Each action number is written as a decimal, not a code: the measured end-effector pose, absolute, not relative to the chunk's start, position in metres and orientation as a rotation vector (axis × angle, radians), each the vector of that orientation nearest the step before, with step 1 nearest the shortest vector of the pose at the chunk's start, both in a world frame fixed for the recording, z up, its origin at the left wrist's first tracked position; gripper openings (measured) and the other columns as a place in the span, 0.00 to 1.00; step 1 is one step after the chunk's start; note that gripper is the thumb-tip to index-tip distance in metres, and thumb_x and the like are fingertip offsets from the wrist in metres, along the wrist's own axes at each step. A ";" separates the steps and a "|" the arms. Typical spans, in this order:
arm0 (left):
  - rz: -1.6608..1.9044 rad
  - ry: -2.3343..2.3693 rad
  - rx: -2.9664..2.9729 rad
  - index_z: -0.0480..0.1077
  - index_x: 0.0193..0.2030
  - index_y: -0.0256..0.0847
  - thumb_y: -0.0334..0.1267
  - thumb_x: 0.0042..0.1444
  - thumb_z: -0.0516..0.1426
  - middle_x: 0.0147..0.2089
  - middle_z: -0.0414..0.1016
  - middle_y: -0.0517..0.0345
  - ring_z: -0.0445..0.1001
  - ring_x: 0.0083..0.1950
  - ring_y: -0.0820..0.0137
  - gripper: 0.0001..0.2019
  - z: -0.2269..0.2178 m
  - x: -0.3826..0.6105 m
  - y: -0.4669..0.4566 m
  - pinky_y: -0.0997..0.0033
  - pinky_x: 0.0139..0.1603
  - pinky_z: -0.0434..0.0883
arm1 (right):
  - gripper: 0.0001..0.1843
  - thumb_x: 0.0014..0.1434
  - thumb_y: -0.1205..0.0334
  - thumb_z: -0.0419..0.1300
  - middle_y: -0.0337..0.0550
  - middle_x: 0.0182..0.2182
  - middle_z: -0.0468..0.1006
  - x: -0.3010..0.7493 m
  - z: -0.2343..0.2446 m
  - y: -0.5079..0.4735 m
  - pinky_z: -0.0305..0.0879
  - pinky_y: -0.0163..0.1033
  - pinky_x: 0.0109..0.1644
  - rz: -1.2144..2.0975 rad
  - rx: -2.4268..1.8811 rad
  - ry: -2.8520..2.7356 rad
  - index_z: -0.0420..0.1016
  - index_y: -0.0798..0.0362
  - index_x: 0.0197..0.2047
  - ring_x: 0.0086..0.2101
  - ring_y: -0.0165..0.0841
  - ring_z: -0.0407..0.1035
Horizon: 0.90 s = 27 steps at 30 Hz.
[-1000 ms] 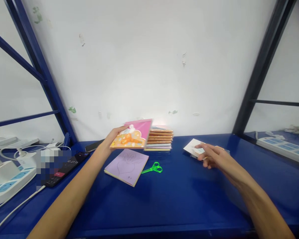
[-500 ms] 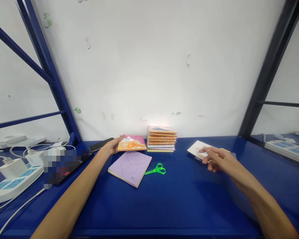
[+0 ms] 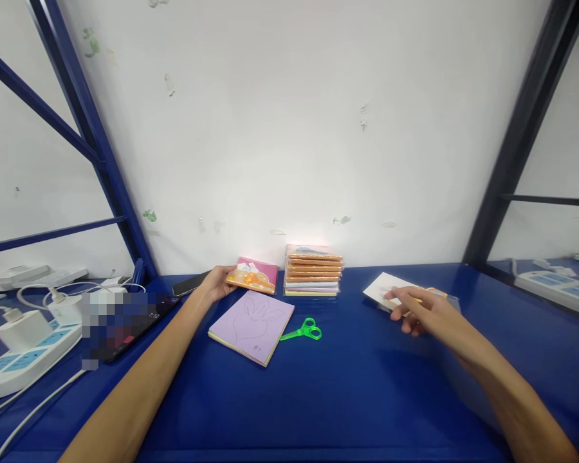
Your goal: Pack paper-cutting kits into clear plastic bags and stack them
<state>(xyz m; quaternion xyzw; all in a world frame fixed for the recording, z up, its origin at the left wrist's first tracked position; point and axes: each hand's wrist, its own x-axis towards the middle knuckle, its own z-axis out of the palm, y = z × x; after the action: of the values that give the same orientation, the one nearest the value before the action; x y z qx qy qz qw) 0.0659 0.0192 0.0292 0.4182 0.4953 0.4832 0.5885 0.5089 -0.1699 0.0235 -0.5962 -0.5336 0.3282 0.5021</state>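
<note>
On the blue bench point(image 3: 347, 392), the left hand point(image 3: 216, 284) pinches a pink-and-orange notepad point(image 3: 253, 276) by its edge near a stack of notepads point(image 3: 313, 270), while the right hand point(image 3: 427, 315) curls over a white packet point(image 3: 386, 286), its grip unclear.

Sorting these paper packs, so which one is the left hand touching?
The pink rabbit-print pack, touched at its edge by the left hand; the lilac pad and the stack of packs sit apart from that hand.

Pixelated patch point(image 3: 110, 321) over device point(image 3: 159, 305), 2 forearms point(image 3: 125, 392) cut off at bottom edge; card point(image 3: 383, 283) partly under right hand point(image 3: 427, 315)
</note>
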 end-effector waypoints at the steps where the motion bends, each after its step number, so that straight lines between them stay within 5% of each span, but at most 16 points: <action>1: 1.131 1.176 1.019 0.72 0.44 0.33 0.25 0.56 0.57 0.33 0.81 0.49 0.81 0.32 0.67 0.09 0.027 0.068 0.019 0.74 0.34 0.79 | 0.29 0.55 0.33 0.64 0.44 0.25 0.80 0.509 0.024 -0.170 0.68 0.37 0.24 0.782 -1.451 -1.293 0.81 0.53 0.41 0.21 0.32 0.72; 11: 0.931 1.664 1.697 0.76 0.43 0.35 0.38 0.60 0.62 0.44 0.82 0.50 0.80 0.48 0.59 0.08 0.020 0.078 0.021 0.55 0.55 0.74 | 0.24 0.57 0.38 0.62 0.43 0.25 0.81 0.514 0.013 -0.159 0.67 0.34 0.21 0.796 -1.504 -1.422 0.80 0.53 0.39 0.19 0.31 0.73; 17: 0.937 1.919 2.118 0.74 0.54 0.33 0.37 0.57 0.57 0.56 0.77 0.34 0.69 0.64 0.44 0.19 0.024 0.094 0.006 0.48 0.65 0.61 | 0.18 0.61 0.44 0.58 0.40 0.25 0.81 0.510 0.003 -0.156 0.66 0.34 0.22 0.753 -1.568 -1.498 0.78 0.51 0.39 0.21 0.32 0.73; 21: 0.832 1.729 2.409 0.78 0.44 0.37 0.39 0.61 0.52 0.49 0.80 0.41 0.75 0.54 0.51 0.15 0.038 0.117 -0.012 0.56 0.57 0.67 | 0.19 0.65 0.45 0.52 0.43 0.30 0.84 0.518 0.005 -0.156 0.71 0.41 0.30 0.441 -1.787 -1.492 0.79 0.48 0.39 0.27 0.39 0.77; 27: 0.444 1.295 2.616 0.80 0.33 0.44 0.41 0.60 0.53 0.36 0.83 0.58 0.77 0.38 0.64 0.13 0.051 0.149 -0.039 0.68 0.40 0.67 | 0.24 0.66 0.44 0.51 0.56 0.50 0.81 0.555 -0.013 -0.148 0.68 0.56 0.54 -0.254 -2.066 -1.438 0.81 0.47 0.52 0.56 0.55 0.72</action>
<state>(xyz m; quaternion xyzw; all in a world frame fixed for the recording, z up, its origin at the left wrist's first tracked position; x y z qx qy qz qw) 0.1489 -0.0391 0.0507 0.8821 0.4366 0.1497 0.0944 0.5548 -0.1483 -0.0129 -0.7788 -0.5420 -0.0958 0.3008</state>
